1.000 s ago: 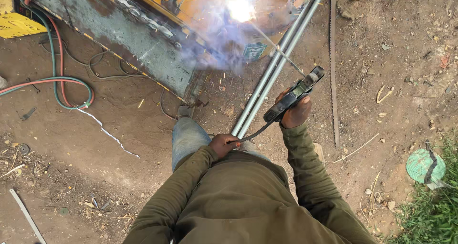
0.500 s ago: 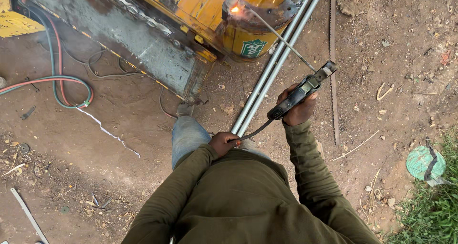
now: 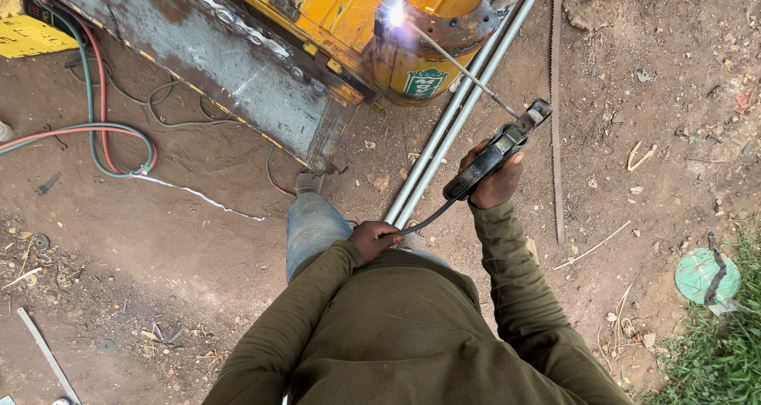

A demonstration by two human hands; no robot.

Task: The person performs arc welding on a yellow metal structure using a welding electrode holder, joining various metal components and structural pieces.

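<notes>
R hand (image 3: 498,185): fist closed round welding holder (image 3: 491,158), rod (image 3: 460,66) tip sparking at yellow drum (image 3: 432,52).
L hand (image 3: 374,238): pinching black cable (image 3: 424,223) (near knee).
Nearby: two grey pipes (image 3: 444,131) on dirt.

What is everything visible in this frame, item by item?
electrode holder: one, black, gripped in right hand, rod reaching up to a bright spark
cable: one, black, running from holder under left hand
yellow metal structure: one, yellow and rusty, top centre
pipes: two, grey, lying side by side on the dirt
hoses: two, red and green, looping at left
saw blade: one, rusty, right of pipes
round lid: one, green, by the grass
left hand: on cable
right hand: closed on holder
</notes>
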